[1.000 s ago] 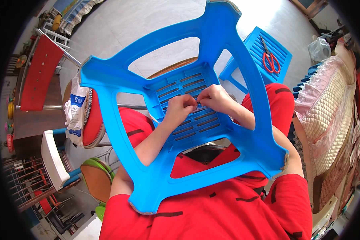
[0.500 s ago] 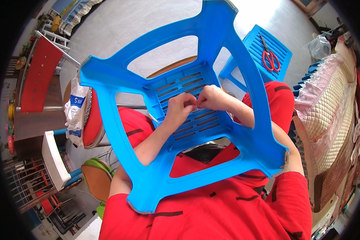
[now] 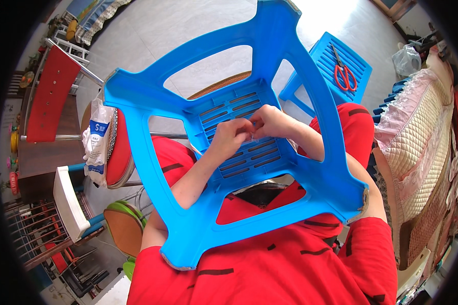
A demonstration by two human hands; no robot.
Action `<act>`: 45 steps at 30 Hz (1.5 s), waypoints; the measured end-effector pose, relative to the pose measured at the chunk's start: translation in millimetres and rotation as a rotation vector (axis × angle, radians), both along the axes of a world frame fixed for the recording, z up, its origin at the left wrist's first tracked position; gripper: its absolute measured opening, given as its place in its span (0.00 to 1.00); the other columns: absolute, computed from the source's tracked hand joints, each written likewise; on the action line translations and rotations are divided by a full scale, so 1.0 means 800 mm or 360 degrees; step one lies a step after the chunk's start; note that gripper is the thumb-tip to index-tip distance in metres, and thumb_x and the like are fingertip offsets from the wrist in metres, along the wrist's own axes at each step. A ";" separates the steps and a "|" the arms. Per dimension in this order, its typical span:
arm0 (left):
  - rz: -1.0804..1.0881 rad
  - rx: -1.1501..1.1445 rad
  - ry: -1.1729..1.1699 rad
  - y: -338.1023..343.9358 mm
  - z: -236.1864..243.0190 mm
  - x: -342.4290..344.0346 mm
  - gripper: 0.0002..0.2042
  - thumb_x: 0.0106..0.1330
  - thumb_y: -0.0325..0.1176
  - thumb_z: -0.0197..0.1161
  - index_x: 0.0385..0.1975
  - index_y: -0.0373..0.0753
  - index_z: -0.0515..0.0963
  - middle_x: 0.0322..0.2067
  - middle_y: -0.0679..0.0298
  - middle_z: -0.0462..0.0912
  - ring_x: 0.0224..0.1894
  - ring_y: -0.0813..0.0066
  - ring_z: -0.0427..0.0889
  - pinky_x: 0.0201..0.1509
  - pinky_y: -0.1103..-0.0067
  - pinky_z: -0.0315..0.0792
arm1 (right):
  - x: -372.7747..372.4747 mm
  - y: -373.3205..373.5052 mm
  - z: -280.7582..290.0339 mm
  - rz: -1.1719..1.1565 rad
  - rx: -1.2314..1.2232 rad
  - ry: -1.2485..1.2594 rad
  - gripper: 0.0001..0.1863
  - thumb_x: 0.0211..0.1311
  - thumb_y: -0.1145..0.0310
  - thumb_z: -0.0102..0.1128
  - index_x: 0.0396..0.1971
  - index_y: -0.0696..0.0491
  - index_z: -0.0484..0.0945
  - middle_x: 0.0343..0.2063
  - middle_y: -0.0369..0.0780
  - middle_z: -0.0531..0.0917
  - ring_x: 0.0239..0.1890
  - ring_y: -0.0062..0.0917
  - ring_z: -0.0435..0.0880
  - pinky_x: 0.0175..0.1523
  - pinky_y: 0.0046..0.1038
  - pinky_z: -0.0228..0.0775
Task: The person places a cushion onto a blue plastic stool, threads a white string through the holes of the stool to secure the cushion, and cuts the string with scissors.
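Note:
An upturned blue plastic stool (image 3: 150,99) rests across my lap, its legs pointing up toward me and its slotted seat at the bottom. Both my forearms pass through its side openings. Over the seat slots, my left hand (image 3: 231,138) is closed in a pinch. My right hand (image 3: 270,123) pinches right beside it, the fingertips of both nearly touching. A small translucent bit (image 3: 253,138) shows between the fingers, too small and covered for me to name.
Red-handled scissors (image 3: 344,77) lie on a second blue stool (image 3: 320,56) at far right. A red chair (image 3: 51,96) with a white plastic bag (image 3: 97,137) stands left. A quilted, lace-edged cover (image 3: 417,122) lies at right. A green-edged chair (image 3: 122,229) is at lower left.
My right hand has shifted slightly left and up, and its fingers now overlap closer with those of my left. The blue stool has barely moved.

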State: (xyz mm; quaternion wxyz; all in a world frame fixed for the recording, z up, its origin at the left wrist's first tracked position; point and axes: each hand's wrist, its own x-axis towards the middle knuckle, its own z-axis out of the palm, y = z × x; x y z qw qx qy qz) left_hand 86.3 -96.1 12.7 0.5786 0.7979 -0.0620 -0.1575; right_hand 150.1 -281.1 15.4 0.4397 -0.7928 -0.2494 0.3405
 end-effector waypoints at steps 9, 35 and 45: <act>0.0084 -0.0015 0.0004 0.001 0.008 -0.003 0.09 0.54 0.16 0.60 0.35 0.32 0.79 0.30 0.63 0.83 0.34 0.79 0.83 0.40 0.83 0.77 | 0.000 -0.002 0.013 -0.0046 0.0015 0.0130 0.18 0.45 0.75 0.67 0.41 0.60 0.83 0.28 0.43 0.86 0.31 0.23 0.85 0.39 0.25 0.77; -0.0019 0.0255 0.0237 0.008 -0.006 -0.009 0.09 0.55 0.28 0.65 0.34 0.31 0.82 0.26 0.60 0.85 0.30 0.75 0.84 0.37 0.79 0.77 | -0.013 0.003 0.004 -0.0530 0.0614 0.0624 0.06 0.59 0.75 0.60 0.32 0.63 0.81 0.25 0.39 0.83 0.29 0.18 0.80 0.33 0.20 0.72; 0.0072 -0.0201 0.0381 0.006 0.006 -0.003 0.08 0.57 0.26 0.64 0.34 0.31 0.83 0.29 0.63 0.84 0.30 0.80 0.80 0.36 0.82 0.73 | 0.007 0.010 0.005 -0.0266 0.0453 0.0158 0.05 0.59 0.74 0.63 0.33 0.59 0.83 0.26 0.36 0.83 0.30 0.16 0.80 0.35 0.20 0.71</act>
